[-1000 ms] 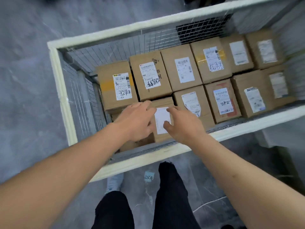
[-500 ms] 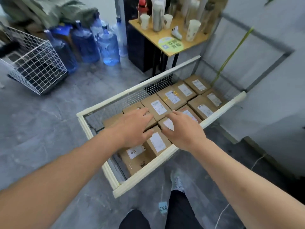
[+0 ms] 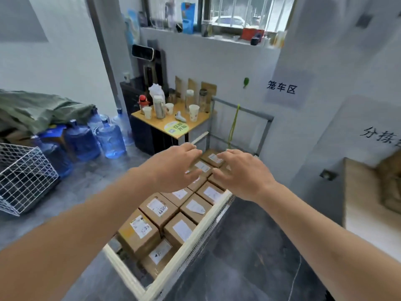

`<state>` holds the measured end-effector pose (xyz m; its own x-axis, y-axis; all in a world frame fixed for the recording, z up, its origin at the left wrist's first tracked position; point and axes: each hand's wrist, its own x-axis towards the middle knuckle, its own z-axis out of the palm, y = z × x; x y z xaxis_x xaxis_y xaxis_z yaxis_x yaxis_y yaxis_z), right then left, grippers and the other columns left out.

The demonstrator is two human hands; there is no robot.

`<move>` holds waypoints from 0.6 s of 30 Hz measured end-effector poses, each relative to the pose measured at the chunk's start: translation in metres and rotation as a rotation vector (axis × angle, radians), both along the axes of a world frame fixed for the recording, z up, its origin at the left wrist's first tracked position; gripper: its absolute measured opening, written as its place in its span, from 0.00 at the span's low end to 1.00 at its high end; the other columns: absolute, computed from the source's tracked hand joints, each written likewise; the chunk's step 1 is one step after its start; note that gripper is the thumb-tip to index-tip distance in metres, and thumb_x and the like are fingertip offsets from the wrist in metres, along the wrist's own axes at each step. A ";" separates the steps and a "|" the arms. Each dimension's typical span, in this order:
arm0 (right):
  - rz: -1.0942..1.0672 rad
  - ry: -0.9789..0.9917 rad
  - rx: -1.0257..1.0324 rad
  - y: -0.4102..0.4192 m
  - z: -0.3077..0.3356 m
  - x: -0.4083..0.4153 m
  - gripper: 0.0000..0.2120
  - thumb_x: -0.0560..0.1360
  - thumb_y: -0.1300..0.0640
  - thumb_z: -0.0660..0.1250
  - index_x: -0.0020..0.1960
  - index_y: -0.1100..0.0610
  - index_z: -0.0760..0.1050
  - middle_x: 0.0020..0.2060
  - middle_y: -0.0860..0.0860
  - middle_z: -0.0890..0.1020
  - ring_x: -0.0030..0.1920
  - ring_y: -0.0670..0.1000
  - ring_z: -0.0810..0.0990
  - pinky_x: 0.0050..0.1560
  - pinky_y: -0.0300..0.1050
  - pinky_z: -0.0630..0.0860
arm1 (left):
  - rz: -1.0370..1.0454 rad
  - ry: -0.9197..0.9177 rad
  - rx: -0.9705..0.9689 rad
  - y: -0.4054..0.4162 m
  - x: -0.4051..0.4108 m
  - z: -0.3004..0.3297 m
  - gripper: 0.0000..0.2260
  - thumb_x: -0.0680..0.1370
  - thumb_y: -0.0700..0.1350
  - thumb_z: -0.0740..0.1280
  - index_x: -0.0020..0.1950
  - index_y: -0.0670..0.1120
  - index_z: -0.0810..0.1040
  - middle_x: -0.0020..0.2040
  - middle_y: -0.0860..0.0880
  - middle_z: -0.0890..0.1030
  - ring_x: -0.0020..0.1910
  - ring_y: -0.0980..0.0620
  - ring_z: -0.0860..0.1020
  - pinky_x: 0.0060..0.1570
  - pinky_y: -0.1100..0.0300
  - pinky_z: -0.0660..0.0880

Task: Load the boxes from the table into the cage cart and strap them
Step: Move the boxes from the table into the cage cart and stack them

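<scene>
Both hands' grips spread, left hand point(image 3: 173, 168), right hand point(image 3: 243, 172), above boxes point(image 3: 158, 208), water bottles point(image 3: 109, 139) nearby

Big blue water jugs point(image 3: 109, 139) stand together on the grey floor point(image 3: 86, 185). A white wire basket point(image 3: 23, 179) sits near them. Behind them lies a green cover point(image 3: 36, 109). A small yellow tabletop point(image 3: 171, 124) holds paper cups point(image 3: 193, 112) and bottles. A sign point(image 3: 282, 90) hangs on the wall.

Materials, cage cart area
Boxes point(image 3: 159, 208): matt brown cardboard, white paper labels. Cage cart point(image 3: 193, 240): cream-painted frame. Floor point(image 3: 249, 246): glossy grey stone. Basket point(image 3: 23, 177): white wire.
</scene>
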<state>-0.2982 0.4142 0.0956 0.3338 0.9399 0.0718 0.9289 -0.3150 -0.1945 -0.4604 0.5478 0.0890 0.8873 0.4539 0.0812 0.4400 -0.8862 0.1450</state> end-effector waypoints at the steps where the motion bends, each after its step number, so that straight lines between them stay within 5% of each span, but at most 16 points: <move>1: -0.016 -0.005 0.012 -0.012 0.010 0.006 0.26 0.80 0.35 0.59 0.72 0.48 0.74 0.69 0.47 0.76 0.69 0.54 0.75 0.66 0.55 0.74 | -0.024 -0.012 0.014 -0.009 0.009 0.010 0.29 0.84 0.58 0.62 0.82 0.49 0.63 0.78 0.53 0.65 0.74 0.51 0.69 0.71 0.52 0.71; 18: -0.261 -0.068 0.087 -0.264 0.106 0.136 0.31 0.81 0.34 0.60 0.79 0.49 0.67 0.76 0.48 0.71 0.74 0.52 0.71 0.73 0.55 0.69 | -0.309 -0.141 0.034 -0.215 0.178 0.102 0.30 0.84 0.60 0.61 0.84 0.52 0.59 0.79 0.54 0.65 0.75 0.51 0.68 0.72 0.52 0.68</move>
